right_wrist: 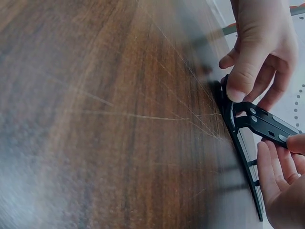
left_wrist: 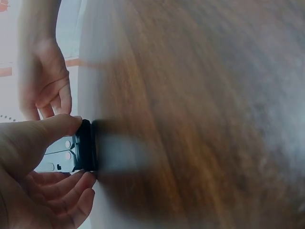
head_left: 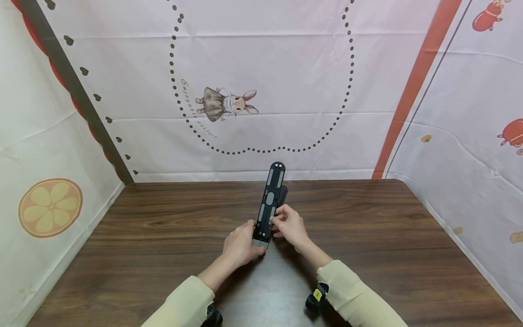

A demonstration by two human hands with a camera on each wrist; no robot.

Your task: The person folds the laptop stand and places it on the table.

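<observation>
Nearest us, two cream sleeves (head_left: 180,304) reach forward over a dark wooden tabletop (head_left: 367,236). Our left hand (head_left: 241,245) grips the near end of a black folding stand (head_left: 269,204), thumb and fingers (left_wrist: 66,188) curled around its base. Our right hand (head_left: 290,225) pinches the stand's raised slotted panel from the right side. The stand rests on the tabletop's middle, tilting up and away. Beyond hangs a pale cloth with a rabbit drawing (head_left: 226,103)

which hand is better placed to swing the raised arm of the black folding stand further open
Right, probably. The right hand pinches the raised arm of the black folding stand, while the left hand pins its near end on the table.
</observation>
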